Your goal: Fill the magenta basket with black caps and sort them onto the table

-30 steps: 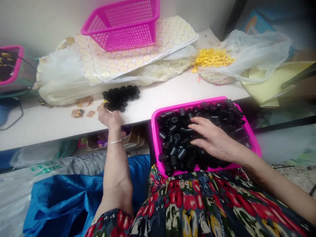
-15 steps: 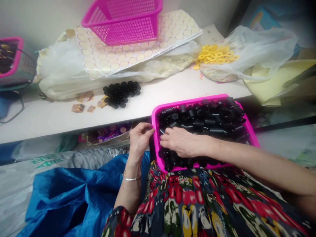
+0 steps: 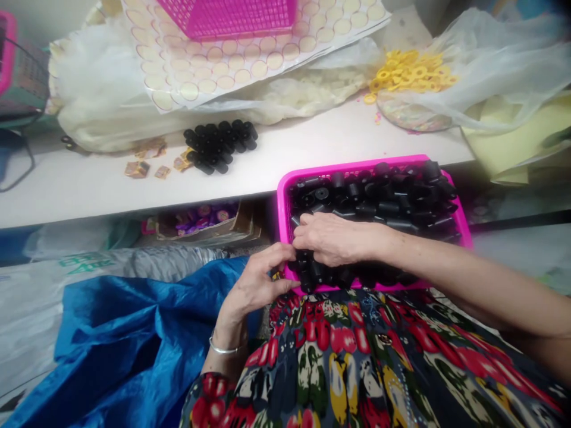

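A pink basket [image 3: 284,196] full of black cylindrical pieces [image 3: 388,208] rests at my lap, against the table's front edge. My right hand [image 3: 328,239] reaches over the basket's left part, fingers bent together among the pieces; their tips and anything between them are hidden. At the basket's left rim is my left hand [image 3: 263,276], its thumb and fingers apart, fingertips at the rim, with nothing seen between them. Several more black pieces [image 3: 218,142] stand and lie grouped on the white table [image 3: 312,139].
Small wrapped bits [image 3: 137,169] lie left of the black group. Behind are sheets with round shapes [image 3: 241,77], another pink basket [image 3: 236,18], plastic bags and yellow rings [image 3: 410,71]. Below the table is a box of purple items [image 3: 205,219]; a blue bag [image 3: 111,315] lies at left.
My left hand has moved down along the basket's left rim, and its thumb and fingers have spread. My right hand stays over the basket's left part. The view has shifted slightly downward.
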{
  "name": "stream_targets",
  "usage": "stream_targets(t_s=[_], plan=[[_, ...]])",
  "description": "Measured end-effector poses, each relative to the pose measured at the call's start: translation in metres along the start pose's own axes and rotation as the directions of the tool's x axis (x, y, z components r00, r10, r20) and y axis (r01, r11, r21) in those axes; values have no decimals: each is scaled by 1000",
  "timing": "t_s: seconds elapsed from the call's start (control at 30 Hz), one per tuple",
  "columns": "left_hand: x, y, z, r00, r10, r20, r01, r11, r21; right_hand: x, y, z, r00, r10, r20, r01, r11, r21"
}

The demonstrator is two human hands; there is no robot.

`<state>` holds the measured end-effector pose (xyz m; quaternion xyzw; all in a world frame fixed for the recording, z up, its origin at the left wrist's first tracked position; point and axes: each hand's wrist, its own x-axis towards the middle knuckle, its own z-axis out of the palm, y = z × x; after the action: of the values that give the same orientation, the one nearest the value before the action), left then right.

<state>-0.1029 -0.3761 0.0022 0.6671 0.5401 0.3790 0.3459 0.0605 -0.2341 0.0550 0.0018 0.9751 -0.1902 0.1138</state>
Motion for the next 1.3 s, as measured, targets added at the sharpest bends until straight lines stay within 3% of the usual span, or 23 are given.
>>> stream_targets(t_s=[0.17, 0.3, 0.37, 0.47, 0.6, 0.73, 0.9, 0.97, 1.13, 1.2, 1.3], plan=[[-4, -12, 14, 994, 7, -110, -4, 999, 34, -7, -1, -8, 999, 37, -14, -38, 993, -115], [-6, -12, 19, 976, 87, -200, -71, 994, 88, -28, 0, -12, 977, 145, -155, -169, 973, -155], [-8, -6, 17, 973, 141, -183, -129, 989, 77, -43, 1, -9, 951, 184, -248, -202, 978, -49], [-11, 2, 15, 971, 231, -58, -227, 971, 73, -62, 0, 0, 882, 265, -390, -169, 950, 264], [-13, 7, 22, 954, 277, 118, -297, 929, 222, -76, -5, 13, 789, 469, -397, -123, 753, 647], [-14, 5, 31, 948, 263, 179, -315, 857, 408, -80, -7, 19, 739, 545, -395, -130, 691, 711], [-13, 3, 31, 927, 363, 93, -371, 858, 355, -86, -7, 14, 690, 582, -430, -138, 689, 711], [-8, 5, 31, 915, 401, 47, -394, 863, 315, -91, -8, 13, 630, 626, -460, -117, 663, 740], [18, 17, 34, 898, 437, -50, -405, 866, 294, -108, -8, 15, 391, 774, -499, -37, 555, 831], [32, 22, 39, 903, 428, -19, -399, 856, 327, -115, -7, 18, 338, 812, -475, 8, 502, 865], [52, 31, 48, 936, 333, 115, -351, 852, 389, -126, -6, 23, 301, 848, -436, 94, 429, 898]])
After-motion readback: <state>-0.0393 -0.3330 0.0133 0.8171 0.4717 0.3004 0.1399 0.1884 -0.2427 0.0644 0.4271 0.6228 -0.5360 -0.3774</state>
